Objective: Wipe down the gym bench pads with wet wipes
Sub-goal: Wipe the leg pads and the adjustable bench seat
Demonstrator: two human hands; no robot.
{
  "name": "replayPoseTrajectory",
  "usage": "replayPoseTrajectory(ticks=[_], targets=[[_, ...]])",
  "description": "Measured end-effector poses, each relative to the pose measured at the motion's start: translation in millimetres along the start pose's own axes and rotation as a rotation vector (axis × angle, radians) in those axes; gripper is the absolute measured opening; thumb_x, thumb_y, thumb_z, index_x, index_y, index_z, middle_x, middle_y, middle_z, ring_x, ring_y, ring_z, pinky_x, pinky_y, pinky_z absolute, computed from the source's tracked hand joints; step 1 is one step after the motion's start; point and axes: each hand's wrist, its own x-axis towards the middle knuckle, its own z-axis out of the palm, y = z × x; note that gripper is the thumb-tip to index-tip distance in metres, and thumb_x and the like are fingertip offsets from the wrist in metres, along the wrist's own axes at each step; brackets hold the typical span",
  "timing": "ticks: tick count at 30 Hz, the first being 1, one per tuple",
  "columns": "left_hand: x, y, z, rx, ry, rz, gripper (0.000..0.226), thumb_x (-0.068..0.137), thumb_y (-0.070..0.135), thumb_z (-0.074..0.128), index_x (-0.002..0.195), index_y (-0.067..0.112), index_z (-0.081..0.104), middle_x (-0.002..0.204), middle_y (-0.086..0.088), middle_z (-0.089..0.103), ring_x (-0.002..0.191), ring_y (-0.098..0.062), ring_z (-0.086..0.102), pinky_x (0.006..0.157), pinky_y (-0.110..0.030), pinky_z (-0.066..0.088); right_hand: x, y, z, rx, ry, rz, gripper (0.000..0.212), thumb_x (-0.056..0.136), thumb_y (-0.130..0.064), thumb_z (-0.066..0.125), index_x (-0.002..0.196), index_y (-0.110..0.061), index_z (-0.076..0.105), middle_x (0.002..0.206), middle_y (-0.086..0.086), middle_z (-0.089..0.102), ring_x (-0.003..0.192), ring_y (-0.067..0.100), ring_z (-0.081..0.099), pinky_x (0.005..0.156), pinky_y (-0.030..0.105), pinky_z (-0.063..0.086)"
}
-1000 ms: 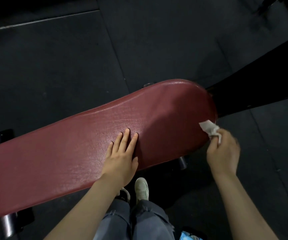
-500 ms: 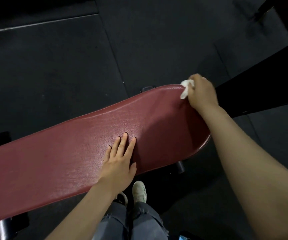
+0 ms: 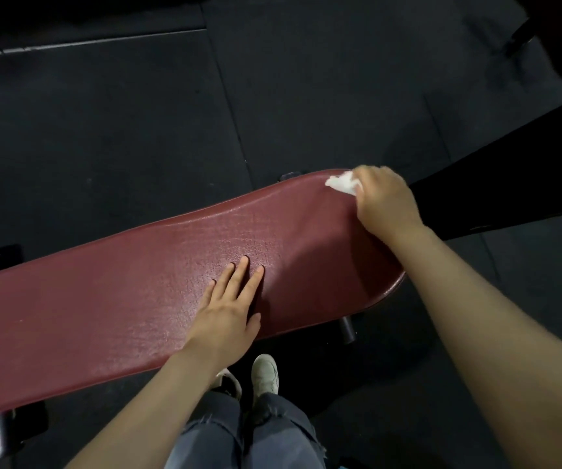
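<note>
Right hand [image 3: 382,201] wiping far end of red pad [image 3: 120,299]
Right grip curled round white wipe [image 3: 342,184], pressed on pad's far rounded edge. Left hand [image 3: 229,314] flat on pad mid-section, fingers straight, holding nothing. Black floor [image 3: 103,130] below

My left hand [image 3: 229,316] lay flat, palm down, fingers [image 3: 243,275] straight and close together, forearm bare. My right arm reached far forward, its hand [image 3: 382,201] knuckles-up with fingers curled, pinching a crumpled white wet wipe [image 3: 342,184] at the fingertips.
</note>
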Motion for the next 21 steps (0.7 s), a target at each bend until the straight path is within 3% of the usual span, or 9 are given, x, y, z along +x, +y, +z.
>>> replayPoseTrajectory(ticks=[3,7,9,11,13,16,21], targets=[[0.4,0.9,-1.4,0.02,-0.016,-0.012,0.079,0.101,0.037,0.043,0.154,0.036,-0.016,0.161,0.007,-0.027,0.149,-0.014,-0.024,0.122,-0.037,-0.008,-45.0,14.0,-2.3,-0.081,0.019,0.153,0.022,0.083,-0.005,0.044,0.096,-0.005,0.061,0.092,0.017,0.065,0.085,0.04,0.058,0.076,0.044,0.046],[-1.5,-0.5,-5.9,0.022,-0.043,-0.002,0.08,0.1,0.034,0.046,0.155,0.037,-0.012,0.162,0.008,-0.023,0.151,-0.015,-0.018,0.122,-0.037,-0.002,-107.4,21.5,-9.6,0.05,0.077,0.466,0.016,0.088,-0.006,0.048,0.1,-0.003,0.059,0.094,0.022,0.065,0.089,0.041,0.06,0.075,0.041,0.045],[-3.1,0.1,-13.0,0.015,-0.064,-0.007,0.079,0.099,0.031,0.047,0.156,0.037,-0.007,0.163,0.009,-0.02,0.152,-0.015,-0.014,0.122,-0.037,0.001,-135.8,20.7,-8.3,0.113,-0.032,0.615,0.018,0.092,-0.01,0.046,0.103,-0.002,0.059,0.099,0.023,0.065,0.094,0.04,0.061,0.074,0.039,0.044],[-5.8,3.3,-21.0,0.045,-0.103,-0.022,0.077,0.099,0.031,0.046,0.157,0.034,-0.004,0.164,0.008,-0.017,0.152,-0.016,-0.01,0.122,-0.037,0.004,-165.6,13.8,-4.2,0.157,-0.26,0.687,0.019,0.094,-0.013,0.047,0.107,-0.003,0.058,0.105,0.022,0.066,0.098,0.038,0.062,0.076,0.036,0.045],[-10.8,7.8,-27.0,0.086,-0.146,-0.051,0.077,0.098,0.031,0.046,0.158,0.03,-0.003,0.165,0.005,-0.015,0.153,-0.018,-0.007,0.122,-0.037,0.006,-195.2,4.2,-1.7,0.275,-0.351,0.705,0.021,0.096,-0.016,0.047,0.111,-0.007,0.058,0.101,0.014,0.064,0.091,0.032,0.061,0.071,0.032,0.044],[-25.7,14.7,-35.1,0.095,-0.159,-0.079,0.076,0.096,0.03,0.046,0.158,0.027,0.002,0.166,0.004,-0.01,0.153,-0.018,-0.003,0.122,-0.037,0.007,-219.4,-11.4,-18.3,0.516,-0.207,0.681,0.02,0.097,-0.019,0.045,0.109,-0.015,0.06,0.092,0.001,0.063,0.079,0.017,0.058,0.063,0.03,0.041],[-71.0,30.2,-53.7,-0.057,-0.076,-0.089,0.069,0.098,0.028,0.048,0.158,0.022,0.014,0.166,0.002,0.001,0.153,-0.019,0.002,0.123,-0.037,0.008,-214.2,-39.9,-59.7,0.659,-0.121,0.357,0.01,0.094,-0.019,0.058,0.088,-0.022,0.065,0.087,-0.004,0.06,0.081,0.01,0.058,0.066,0.022,0.04]])
